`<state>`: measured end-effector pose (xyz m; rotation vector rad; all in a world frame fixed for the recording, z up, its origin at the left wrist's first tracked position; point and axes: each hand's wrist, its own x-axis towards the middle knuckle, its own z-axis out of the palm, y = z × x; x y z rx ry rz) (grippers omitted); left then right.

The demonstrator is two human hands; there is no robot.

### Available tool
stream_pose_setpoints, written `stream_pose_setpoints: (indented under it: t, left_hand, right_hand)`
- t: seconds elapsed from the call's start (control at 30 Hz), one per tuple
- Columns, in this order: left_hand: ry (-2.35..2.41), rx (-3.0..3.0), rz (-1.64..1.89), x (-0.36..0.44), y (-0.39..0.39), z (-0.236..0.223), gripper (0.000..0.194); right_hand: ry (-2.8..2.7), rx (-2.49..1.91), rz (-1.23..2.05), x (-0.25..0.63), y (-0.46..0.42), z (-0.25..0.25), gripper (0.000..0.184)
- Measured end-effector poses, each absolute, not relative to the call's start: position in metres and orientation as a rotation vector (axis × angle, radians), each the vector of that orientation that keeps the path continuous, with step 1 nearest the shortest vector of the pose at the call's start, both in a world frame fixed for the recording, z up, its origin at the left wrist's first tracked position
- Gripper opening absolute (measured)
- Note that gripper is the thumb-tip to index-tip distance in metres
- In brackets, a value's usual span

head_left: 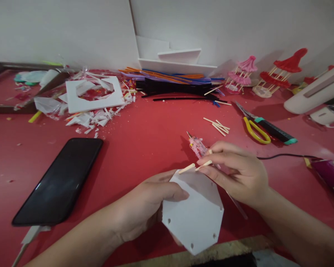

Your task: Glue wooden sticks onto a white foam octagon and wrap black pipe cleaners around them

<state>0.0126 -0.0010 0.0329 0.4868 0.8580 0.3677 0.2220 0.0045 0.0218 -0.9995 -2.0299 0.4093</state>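
Head view: our left hand (pixel 151 196) clamps a white board (pixel 196 215), thumb on top; our right hand (pixel 241 172) tightly pinches a stick (pixel 207 163) near the board's edge.

Black phone (pixel 58 181) on red table (pixel 144 129), white cable (pixel 30 235) plugged in.

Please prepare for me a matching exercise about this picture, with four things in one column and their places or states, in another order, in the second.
Things
1. White plate with holes
2. Phone
3. Scissors
4. Pink model

Places or states
A. Beside a red model
B. Joined to a cable
C. Held in the left hand
D. Next to a cutter

Pairs: 1-C, 2-B, 3-D, 4-A
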Motion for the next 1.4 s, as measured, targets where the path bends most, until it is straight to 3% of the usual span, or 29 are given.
stream_pose_setpoints:
  t: [0.37, 0.73, 1.4]
  left_hand:
    - [0.863, 0.493, 0.363, 0.0121, 0.0008, 0.0323, 0.048]
    - [0.866, 0.509, 0.358, 0.0121, -0.0007, 0.0338, 0.035]
    - [0.870, 0.523, 0.349, 0.0117, -0.0007, 0.0346, 0.036]
  right_hand:
    - [-2.030, -1.033, 0.396, 0.2219, 0.0036, 0.0209, 0.008]
    - [-2.029, -1.003, 0.403, 0.2212, 0.0037, 0.0227, 0.006]
    - [-2.026, -0.981, 0.380, 0.2218, 0.0034, 0.0230, 0.005]
